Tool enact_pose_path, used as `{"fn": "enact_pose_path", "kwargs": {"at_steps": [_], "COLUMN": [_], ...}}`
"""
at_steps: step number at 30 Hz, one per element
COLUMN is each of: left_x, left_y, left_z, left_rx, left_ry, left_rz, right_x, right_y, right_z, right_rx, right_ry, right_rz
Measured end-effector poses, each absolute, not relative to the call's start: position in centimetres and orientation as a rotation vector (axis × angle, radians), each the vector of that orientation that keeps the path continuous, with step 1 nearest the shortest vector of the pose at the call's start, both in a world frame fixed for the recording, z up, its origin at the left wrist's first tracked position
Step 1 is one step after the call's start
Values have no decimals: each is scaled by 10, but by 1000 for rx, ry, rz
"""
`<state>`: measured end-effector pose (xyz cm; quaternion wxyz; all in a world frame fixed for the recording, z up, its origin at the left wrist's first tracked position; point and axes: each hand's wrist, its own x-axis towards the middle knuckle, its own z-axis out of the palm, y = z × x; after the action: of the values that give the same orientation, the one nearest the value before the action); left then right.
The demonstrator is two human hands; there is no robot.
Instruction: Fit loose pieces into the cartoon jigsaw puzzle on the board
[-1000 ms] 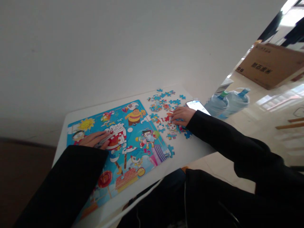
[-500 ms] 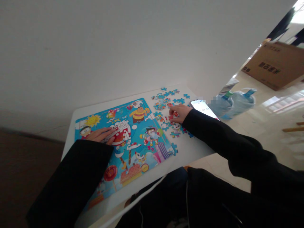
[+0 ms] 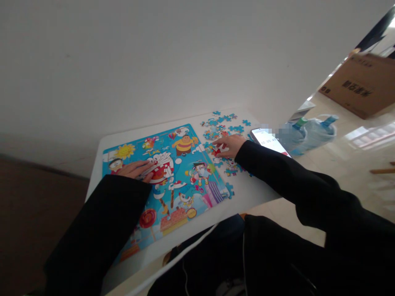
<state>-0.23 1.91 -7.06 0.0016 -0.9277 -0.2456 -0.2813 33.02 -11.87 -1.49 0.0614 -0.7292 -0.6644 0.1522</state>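
At the left, the left hand (image 3: 135, 169) lies flat and open on the puzzle board (image 3: 173, 181), with the fingers stretched toward the white cartoon figure in the middle of the picture. It holds nothing; it only presses on the board. The board is a colourful rectangle on the white table (image 3: 247, 191), and its long axis runs from the far left corner down toward the near edge of the table, a little slanted to the person.

More to the right, just beside the board's right edge, is the pile of loose pieces (image 3: 222, 125), mostly blue, spread toward the far corner of the table. The right hand (image 3: 230, 144) rests on the near part of this pile, fingers bent down and pointing left toward the board. A red and white piece (image 3: 217, 151) sits under the fingertips, but I cannot tell if the hand pinches it or only touches it. So the loose pieces lie to the right of the board, and the right hand is much nearer to them than the left one.

Right behind the right wrist there is a phone (image 3: 269, 141) with a lit screen, near the table edge. On the floor further right stand two water jugs (image 3: 308, 132) and a cardboard box (image 3: 361, 84).
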Motion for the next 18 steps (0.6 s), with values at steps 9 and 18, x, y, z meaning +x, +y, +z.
{"fn": "enact_pose_path", "kwargs": {"at_steps": [9,18], "left_x": [-3,-3], "left_y": [20,20], "left_z": [-70,-72], "left_rx": [-2965,-2933], "left_ry": [-817,-786], "left_rz": [-862,-877], "right_x": [341,376], "right_y": [-110,-128], "right_z": [-28,-22], "right_rx": [-1985,-1737], "right_ry": [-1535,-1194], "right_rz": [939,1021]}}
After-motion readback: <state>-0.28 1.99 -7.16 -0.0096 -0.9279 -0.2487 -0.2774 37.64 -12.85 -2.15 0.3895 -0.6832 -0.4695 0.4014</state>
